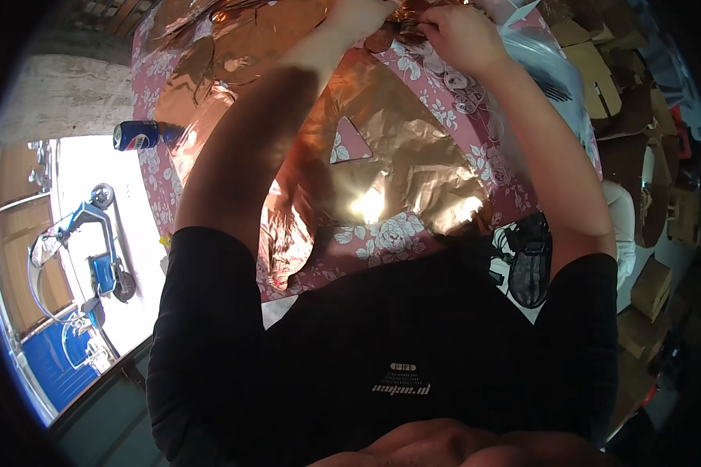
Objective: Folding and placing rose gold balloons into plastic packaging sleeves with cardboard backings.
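Note:
Both hands meet over a crumpled bunch of copper-coloured foil [403,29] at the top edge of the head view. My left hand [364,17] is partly cut off by that edge; its closed fingertips are at the foil. On the other side, my right hand [466,37] is closed, thumb and fingers pinched at the same bunch. A large, creased copper foil sheet [405,140] lies below the hands, with a triangular gap showing the cloth. More foil [257,39] spreads beyond my left forearm.
A pink floral cloth [389,236] covers the table. A dark blue can [136,135] lies at its left edge. Clear plastic packaging [549,66] and white string loops [463,89] are at the right, near cardboard boxes [592,78]. A blue scooter [101,249] stands outside at the left.

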`<move>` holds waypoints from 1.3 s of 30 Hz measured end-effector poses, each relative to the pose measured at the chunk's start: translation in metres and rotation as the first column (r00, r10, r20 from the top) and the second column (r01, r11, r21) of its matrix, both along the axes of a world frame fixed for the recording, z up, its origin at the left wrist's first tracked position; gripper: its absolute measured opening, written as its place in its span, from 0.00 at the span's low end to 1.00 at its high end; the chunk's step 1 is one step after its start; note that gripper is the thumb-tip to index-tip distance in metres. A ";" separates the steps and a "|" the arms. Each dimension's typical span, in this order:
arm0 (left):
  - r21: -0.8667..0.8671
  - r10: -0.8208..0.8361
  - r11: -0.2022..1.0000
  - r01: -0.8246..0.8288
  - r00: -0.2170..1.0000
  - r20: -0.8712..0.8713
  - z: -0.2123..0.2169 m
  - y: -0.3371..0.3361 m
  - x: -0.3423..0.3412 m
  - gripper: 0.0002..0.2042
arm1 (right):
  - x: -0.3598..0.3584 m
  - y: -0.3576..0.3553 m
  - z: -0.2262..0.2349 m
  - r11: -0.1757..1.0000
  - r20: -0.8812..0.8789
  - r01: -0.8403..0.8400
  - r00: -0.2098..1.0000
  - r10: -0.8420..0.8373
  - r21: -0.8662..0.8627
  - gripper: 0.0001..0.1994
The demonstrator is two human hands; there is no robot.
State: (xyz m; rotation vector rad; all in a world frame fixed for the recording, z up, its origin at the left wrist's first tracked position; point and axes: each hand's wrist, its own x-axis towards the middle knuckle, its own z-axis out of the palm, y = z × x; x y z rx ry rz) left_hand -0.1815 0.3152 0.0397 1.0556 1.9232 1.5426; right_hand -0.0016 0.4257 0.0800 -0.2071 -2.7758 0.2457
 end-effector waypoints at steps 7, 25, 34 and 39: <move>0.187 0.010 0.982 -0.011 1.000 0.003 0.008 0.003 0.013 0.11 | 0.002 -0.005 0.010 0.941 -0.002 0.127 0.991 -0.135 -0.313 0.07; 0.041 0.173 0.985 -0.168 0.966 -0.193 0.028 -0.025 0.021 0.18 | -0.014 -0.004 0.022 0.799 0.000 0.206 0.968 -0.250 -0.565 0.05; 0.189 0.186 0.975 -0.120 0.904 -0.384 0.035 -0.012 0.025 0.14 | -0.027 0.011 0.027 0.950 -0.484 0.017 0.863 0.143 0.311 0.08; 0.410 0.343 0.912 0.028 0.499 -0.796 0.037 -0.023 0.019 0.20 | -0.029 0.018 0.024 0.996 -0.403 0.083 0.912 -0.074 0.005 0.04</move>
